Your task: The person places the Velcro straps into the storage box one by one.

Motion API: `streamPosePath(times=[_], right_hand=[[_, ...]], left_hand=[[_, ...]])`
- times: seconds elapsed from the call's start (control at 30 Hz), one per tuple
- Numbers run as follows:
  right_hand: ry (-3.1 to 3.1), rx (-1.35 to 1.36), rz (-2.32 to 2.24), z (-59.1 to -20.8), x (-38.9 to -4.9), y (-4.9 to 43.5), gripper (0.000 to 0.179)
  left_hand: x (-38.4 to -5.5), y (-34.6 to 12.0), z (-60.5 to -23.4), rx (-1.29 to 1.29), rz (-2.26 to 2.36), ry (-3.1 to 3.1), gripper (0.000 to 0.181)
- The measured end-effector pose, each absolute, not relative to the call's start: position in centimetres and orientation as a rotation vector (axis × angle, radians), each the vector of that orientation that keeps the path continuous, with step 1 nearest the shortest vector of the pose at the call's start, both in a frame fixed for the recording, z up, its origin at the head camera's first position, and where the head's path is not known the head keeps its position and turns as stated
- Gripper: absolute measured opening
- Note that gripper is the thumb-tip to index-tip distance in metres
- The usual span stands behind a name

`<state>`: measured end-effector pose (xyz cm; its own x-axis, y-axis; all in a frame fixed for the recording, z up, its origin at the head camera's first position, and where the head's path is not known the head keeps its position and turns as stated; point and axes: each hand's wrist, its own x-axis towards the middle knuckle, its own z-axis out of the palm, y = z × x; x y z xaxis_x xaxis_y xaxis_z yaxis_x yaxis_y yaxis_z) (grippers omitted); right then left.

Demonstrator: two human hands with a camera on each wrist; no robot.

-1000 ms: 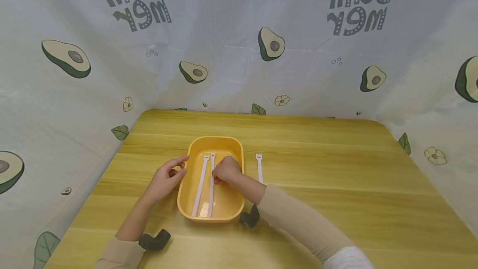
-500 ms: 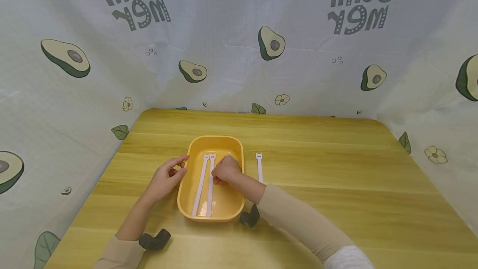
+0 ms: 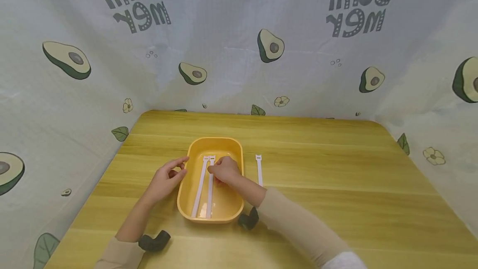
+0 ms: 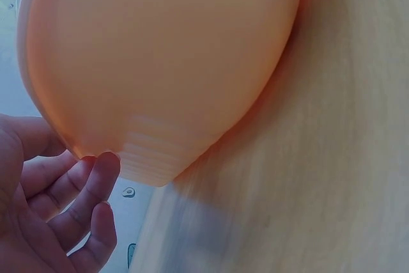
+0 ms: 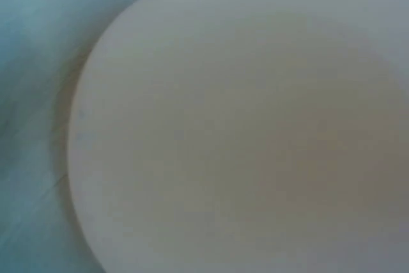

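A yellow tray (image 3: 236,152) sits on the wooden table (image 3: 317,169) and holds two white straps lying lengthwise side by side. My right hand (image 3: 225,170) is inside the tray, its curled fingers pinching the right-hand strap (image 3: 209,196) near its far end. The left-hand strap (image 3: 198,190) lies free beside it. My left hand (image 3: 166,177) rests by the tray's left rim with loosely bent fingers. In the left wrist view one of those fingers (image 4: 96,183) touches the tray's outer wall (image 4: 160,62). The right wrist view is only a blurred pale surface.
A third white strap (image 3: 258,170) lies on the table just right of the tray. Avocado-print cloth (image 3: 239,53) walls the table at the back and both sides. Bare wood (image 3: 336,186) stretches to the right of the tray.
My right hand has shifted slightly left, toward the far end of the right-hand strap. My left hand and the tray have stayed put.
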<state>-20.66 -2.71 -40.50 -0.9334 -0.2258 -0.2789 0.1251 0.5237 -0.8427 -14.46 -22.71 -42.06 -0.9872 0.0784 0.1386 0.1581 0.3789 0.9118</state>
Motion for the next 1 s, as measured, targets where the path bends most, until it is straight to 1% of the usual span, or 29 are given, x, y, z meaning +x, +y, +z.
streamPosePath(times=[0.27,0.53,0.63,0.77,0.93,1.0], right_hand=[[2.227,-0.128,-1.613,-40.3,-20.5,-2.7,0.013],[2.123,-0.195,-1.731,-39.1,-19.8,-1.9,0.011],[2.063,-0.264,-1.758,-38.6,-19.5,-1.0,0.012],[2.045,-0.335,-1.775,-37.8,-19.3,0.4,0.019],[2.053,-0.353,-1.825,-37.0,-19.3,2.3,0.024],[2.049,-0.335,-1.859,-36.8,-19.2,3.0,0.021]], left_hand=[[-14.5,-22.7,-42.3,-0.208,-1.688,-2.553,0.038],[-14.6,-22.7,-42.4,-0.220,-1.668,-2.545,0.036],[-14.6,-22.7,-42.5,-0.226,-1.664,-2.545,0.036],[-14.5,-22.7,-42.5,-0.228,-1.668,-2.542,0.036],[-14.5,-22.7,-42.4,-0.226,-1.688,-2.532,0.037],[-14.5,-22.7,-42.3,-0.222,-1.689,-2.534,0.037]])
